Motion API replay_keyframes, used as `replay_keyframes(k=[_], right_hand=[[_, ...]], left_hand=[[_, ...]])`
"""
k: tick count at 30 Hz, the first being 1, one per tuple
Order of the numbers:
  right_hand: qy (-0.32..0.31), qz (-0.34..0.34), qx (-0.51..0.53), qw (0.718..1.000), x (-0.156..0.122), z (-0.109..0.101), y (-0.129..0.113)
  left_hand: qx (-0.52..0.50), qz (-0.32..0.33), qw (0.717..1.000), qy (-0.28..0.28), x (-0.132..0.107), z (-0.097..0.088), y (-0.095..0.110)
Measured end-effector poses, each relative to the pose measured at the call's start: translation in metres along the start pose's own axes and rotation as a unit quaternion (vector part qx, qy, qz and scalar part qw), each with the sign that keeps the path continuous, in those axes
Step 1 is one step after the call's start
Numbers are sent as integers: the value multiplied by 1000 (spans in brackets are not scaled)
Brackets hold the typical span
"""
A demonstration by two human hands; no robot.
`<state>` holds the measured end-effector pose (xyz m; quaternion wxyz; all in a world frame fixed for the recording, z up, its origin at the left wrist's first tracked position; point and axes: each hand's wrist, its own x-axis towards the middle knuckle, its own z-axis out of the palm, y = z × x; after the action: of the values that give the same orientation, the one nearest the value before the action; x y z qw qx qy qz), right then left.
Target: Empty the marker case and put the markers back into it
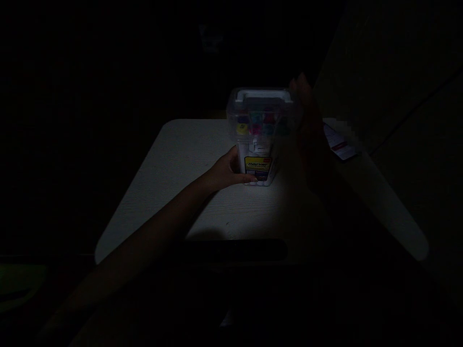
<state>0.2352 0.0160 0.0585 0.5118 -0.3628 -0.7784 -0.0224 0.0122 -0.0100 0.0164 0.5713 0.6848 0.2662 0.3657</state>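
A clear plastic box of markers (257, 144) stands upright on the pale table, its yellow and dark label facing me. Coloured marker caps show through its upper part, beneath a clear lid with a white handle (264, 95). My left hand (229, 171) is wrapped round the lower left side of the box, thumb across the front near the label. Beside the lid's right edge my right hand (306, 106) is raised in deep shadow. Its fingertips point up by the lid corner; whether they touch it and how the fingers are bent is too dark to see.
The pale tabletop (155, 178) has rounded corners and a dark slot (235, 249) along its near edge. A phone with a lit screen (340, 143) lies at the right behind my right arm. A thin cable (415, 111) runs at the far right. Surroundings are nearly black.
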Motion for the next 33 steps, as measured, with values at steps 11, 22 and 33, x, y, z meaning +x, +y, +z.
replay_keyframes(k=[11,22,33], right_hand=[[68,-94,-30,993,-20,-16,-62],[-54,-25,-56,997,-13,-31,-78],[-50,8,-30,998,-14,-26,-77]], left_hand=[[-29,-4,999,11,1,5,-1],[-30,-17,999,18,0,7,-1],[-39,-17,999,18,-2,8,2]])
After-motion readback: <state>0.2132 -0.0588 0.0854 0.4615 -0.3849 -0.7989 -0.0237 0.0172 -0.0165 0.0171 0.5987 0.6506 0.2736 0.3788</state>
